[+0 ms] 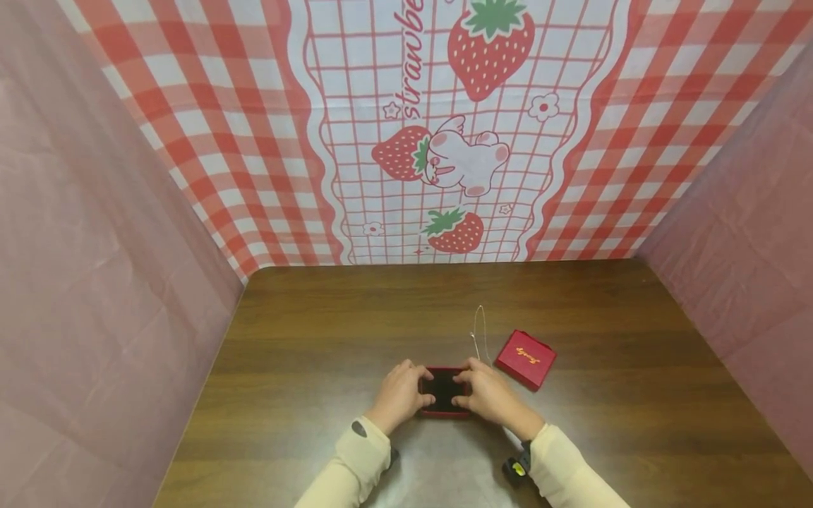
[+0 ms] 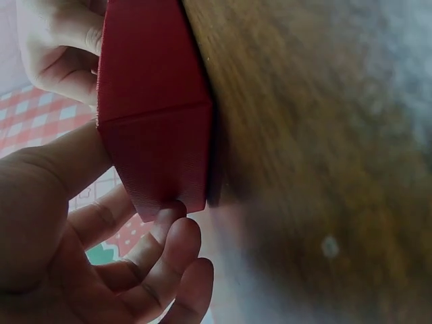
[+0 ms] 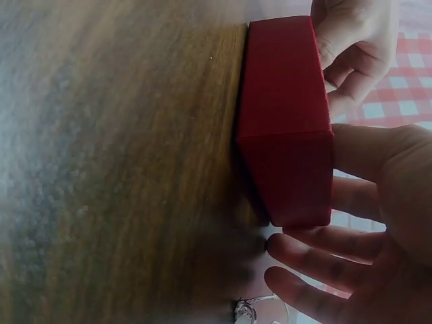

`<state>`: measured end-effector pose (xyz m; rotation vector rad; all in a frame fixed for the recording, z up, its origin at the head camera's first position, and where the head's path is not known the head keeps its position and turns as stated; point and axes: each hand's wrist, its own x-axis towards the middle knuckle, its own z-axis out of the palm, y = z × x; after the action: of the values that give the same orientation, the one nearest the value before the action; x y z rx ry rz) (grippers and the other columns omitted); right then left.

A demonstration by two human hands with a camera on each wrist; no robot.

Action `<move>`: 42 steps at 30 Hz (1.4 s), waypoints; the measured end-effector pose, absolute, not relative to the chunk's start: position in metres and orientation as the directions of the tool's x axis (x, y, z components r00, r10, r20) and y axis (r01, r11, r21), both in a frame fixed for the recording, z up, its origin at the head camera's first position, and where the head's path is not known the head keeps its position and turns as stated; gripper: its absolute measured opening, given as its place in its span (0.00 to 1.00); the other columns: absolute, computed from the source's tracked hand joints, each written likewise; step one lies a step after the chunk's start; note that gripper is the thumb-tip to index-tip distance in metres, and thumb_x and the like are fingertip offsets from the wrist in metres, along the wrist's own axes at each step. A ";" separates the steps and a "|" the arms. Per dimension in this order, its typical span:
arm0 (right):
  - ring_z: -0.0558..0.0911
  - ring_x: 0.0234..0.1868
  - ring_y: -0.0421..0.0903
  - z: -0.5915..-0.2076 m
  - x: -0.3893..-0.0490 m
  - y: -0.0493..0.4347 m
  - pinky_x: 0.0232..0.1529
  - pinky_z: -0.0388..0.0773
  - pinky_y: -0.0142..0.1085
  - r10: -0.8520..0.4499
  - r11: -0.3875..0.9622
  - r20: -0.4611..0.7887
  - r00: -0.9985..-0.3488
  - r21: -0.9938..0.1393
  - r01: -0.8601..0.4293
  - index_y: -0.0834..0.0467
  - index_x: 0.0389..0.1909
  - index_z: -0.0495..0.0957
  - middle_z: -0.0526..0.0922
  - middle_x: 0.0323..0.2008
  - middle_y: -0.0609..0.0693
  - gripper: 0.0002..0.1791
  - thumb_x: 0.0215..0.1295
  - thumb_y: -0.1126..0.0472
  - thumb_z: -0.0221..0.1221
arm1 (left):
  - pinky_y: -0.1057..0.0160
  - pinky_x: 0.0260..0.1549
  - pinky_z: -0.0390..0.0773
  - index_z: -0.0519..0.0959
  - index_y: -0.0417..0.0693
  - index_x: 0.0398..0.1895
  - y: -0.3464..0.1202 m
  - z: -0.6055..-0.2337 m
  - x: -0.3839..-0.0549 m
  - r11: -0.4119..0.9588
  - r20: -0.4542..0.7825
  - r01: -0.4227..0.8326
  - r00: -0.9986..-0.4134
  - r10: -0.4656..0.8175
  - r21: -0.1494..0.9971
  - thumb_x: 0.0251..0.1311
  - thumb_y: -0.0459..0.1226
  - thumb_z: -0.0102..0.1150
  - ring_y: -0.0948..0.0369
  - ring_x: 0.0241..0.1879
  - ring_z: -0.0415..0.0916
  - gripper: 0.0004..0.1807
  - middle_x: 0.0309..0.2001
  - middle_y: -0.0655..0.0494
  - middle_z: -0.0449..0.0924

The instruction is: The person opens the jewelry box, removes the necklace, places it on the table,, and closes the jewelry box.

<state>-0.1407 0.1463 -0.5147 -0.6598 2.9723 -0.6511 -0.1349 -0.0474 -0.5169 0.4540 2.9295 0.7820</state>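
A red jewelry box base (image 1: 444, 415) with a black insert (image 1: 443, 388) lies on the table between both hands. My left hand (image 1: 399, 396) holds its left end, thumb and index finger reaching over the rim onto the insert. At the opposite end my right hand (image 1: 492, 398) does the same. In the left wrist view, curled fingers (image 2: 181, 246) meet the end of the red wall (image 2: 155, 74). In the right wrist view, the lower fingers (image 3: 324, 260) hang beside the box wall (image 3: 283, 88). The fingertips' hold inside the box is hidden there.
A thin chain necklace (image 1: 476, 346) lies just beyond my right hand; its sparkling pendant (image 3: 244, 312) shows in the right wrist view. To the right sits a red lid (image 1: 526, 359) with gold lettering. A strawberry-print cloth (image 1: 438, 176) hangs behind the wooden table (image 1: 317, 317).
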 end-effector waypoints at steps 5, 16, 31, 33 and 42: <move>0.80 0.38 0.46 -0.517 -0.141 0.147 0.42 0.78 0.41 -0.420 0.815 0.084 -0.904 -0.404 -0.416 0.61 0.35 0.86 0.79 0.37 0.49 0.17 0.44 0.57 0.75 | 0.60 0.37 0.75 0.84 0.51 0.42 -0.048 -0.519 -0.134 0.824 0.002 0.262 -0.953 0.302 0.502 0.47 0.44 0.74 0.57 0.36 0.75 0.19 0.33 0.57 0.75; 0.81 0.37 0.47 -0.522 -0.144 0.149 0.40 0.78 0.39 -0.432 0.792 0.127 -0.893 -0.421 -0.443 0.59 0.32 0.87 0.80 0.36 0.49 0.11 0.49 0.58 0.73 | 0.60 0.37 0.75 0.84 0.52 0.42 -0.048 -0.519 -0.134 0.824 -0.009 0.249 -0.956 0.294 0.508 0.46 0.44 0.75 0.57 0.36 0.75 0.19 0.32 0.58 0.75; 0.79 0.41 0.48 -0.520 -0.141 0.142 0.41 0.78 0.41 -0.465 0.779 0.253 -0.848 -0.339 -0.528 0.55 0.36 0.87 0.81 0.39 0.51 0.12 0.48 0.59 0.74 | 0.61 0.37 0.75 0.84 0.51 0.41 -0.048 -0.519 -0.134 0.823 -0.002 0.250 -0.957 0.292 0.510 0.46 0.44 0.74 0.58 0.35 0.74 0.18 0.33 0.58 0.75; 0.78 0.41 0.48 -0.521 -0.140 0.143 0.41 0.78 0.41 -0.476 0.772 0.262 -0.840 -0.332 -0.542 0.55 0.35 0.88 0.81 0.40 0.52 0.12 0.47 0.59 0.74 | 0.61 0.36 0.74 0.84 0.51 0.41 -0.048 -0.519 -0.134 0.826 -0.012 0.248 -0.956 0.294 0.507 0.46 0.44 0.74 0.59 0.34 0.74 0.18 0.32 0.58 0.75; 0.78 0.42 0.49 -0.522 -0.141 0.142 0.43 0.78 0.42 -0.455 0.789 0.210 -0.865 -0.354 -0.501 0.54 0.35 0.88 0.81 0.40 0.52 0.12 0.48 0.58 0.74 | 0.62 0.38 0.73 0.83 0.49 0.42 -0.049 -0.517 -0.134 0.813 -0.009 0.265 -0.949 0.315 0.518 0.49 0.43 0.73 0.60 0.37 0.71 0.17 0.34 0.57 0.75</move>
<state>-0.1413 0.1423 -0.5221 -0.8260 3.0783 -0.6609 -0.1339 -0.0494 -0.5171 0.4648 2.9010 0.8075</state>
